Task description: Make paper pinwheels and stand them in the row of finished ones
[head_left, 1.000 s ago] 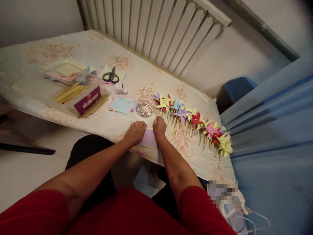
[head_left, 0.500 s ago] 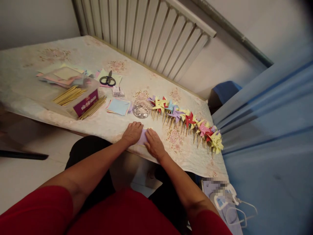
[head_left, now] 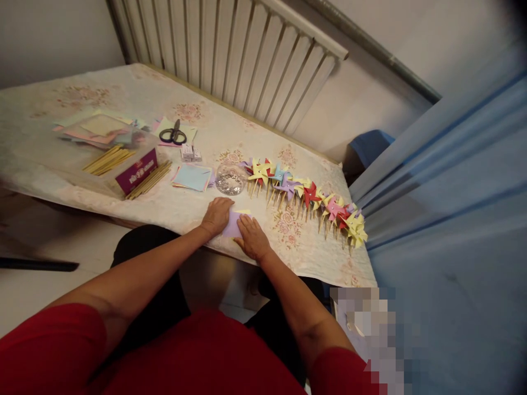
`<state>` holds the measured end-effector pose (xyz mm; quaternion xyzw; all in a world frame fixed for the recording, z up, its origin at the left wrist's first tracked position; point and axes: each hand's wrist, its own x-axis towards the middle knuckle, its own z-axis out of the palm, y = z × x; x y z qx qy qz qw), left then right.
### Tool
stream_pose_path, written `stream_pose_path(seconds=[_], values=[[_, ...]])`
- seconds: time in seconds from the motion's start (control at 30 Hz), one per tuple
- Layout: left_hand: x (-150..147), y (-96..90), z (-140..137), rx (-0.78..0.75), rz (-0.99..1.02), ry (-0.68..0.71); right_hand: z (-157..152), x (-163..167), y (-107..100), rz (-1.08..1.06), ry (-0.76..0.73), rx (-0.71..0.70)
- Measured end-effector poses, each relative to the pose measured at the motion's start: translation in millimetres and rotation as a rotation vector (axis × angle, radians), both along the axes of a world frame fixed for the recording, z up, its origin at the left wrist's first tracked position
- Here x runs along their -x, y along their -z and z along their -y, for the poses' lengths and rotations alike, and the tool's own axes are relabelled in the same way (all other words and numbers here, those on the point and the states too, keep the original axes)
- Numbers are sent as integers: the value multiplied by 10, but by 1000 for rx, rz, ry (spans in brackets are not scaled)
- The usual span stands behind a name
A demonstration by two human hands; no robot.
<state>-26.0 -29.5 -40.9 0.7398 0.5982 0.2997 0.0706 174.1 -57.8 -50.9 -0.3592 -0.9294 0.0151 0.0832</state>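
1. A lilac paper square [head_left: 231, 224] lies flat at the near edge of the desk [head_left: 173, 206], right in front of the person; it is pale purple, matte, and a sliver of yellow paper [head_left: 242, 212] peeks out at its far side.
2. The left hand [head_left: 216, 215] rests palm down on the sheet's left part, fingers loosely together and bent over the paper, pressing rather than gripping.
3. The right hand [head_left: 252, 239] lies flat on the sheet's right part, fingers spread a little and pointing away from the person; it too presses and holds nothing up.
4. Only the strip of lilac between the two hands shows; the rest is covered by them.
5. Just beyond the hands sits a small clear dish of shiny bits [head_left: 229, 180], and beside it a stack of coloured squares with a light blue one on top [head_left: 191, 176].
6. A row of finished paper pinwheels [head_left: 304, 196] on little sticks runs off to the right, in yellow, red, pink, blue and purple.
7. Farther left are wooden sticks [head_left: 149, 180] beside a clear box with a purple label [head_left: 135, 170], scissors [head_left: 173, 135] and more loose paper [head_left: 93, 127].
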Motion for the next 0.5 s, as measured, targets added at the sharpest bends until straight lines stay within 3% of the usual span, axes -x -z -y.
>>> stream_pose_path(seconds=[0.17, 0.3, 0.5], values=[[-459, 8, -56, 24, 15, 235, -5, 16, 8, -31, 2, 12], [-628, 102, -56, 153, -31, 229, 5, 44, -32, -18, 3, 32], [-588, 212, -40, 120, -83, 239, 17, 47, -52, 4, 0, 25]])
